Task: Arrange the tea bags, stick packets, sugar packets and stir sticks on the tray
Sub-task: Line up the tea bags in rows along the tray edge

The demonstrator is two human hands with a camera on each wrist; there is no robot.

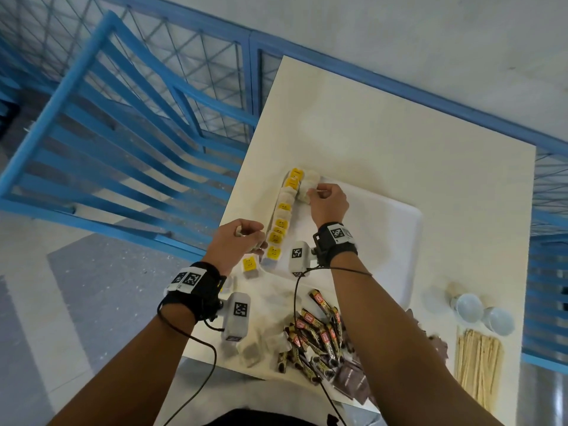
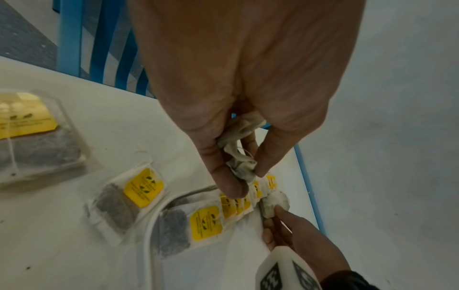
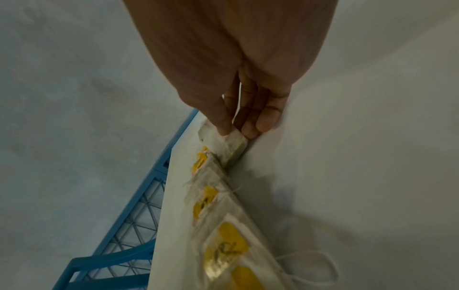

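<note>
Both hands pinching | left hand (image 1: 238,241): crumpled tea bag (image 2: 239,149) | right hand (image 1: 329,204): tray-row bag (image 3: 223,143)

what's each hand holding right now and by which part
Left hand: crumpled tea bags, bunched between thumb and fingers. Right hand: one tea bag, pinched at its top edge.

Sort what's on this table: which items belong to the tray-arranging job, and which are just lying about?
Belongs to the job:
white tray
row of tea bags along its left edge
loose tea bags
stick packets
brown sugar packets
stir sticks

Lying about:
two white cups
blue chair
</note>
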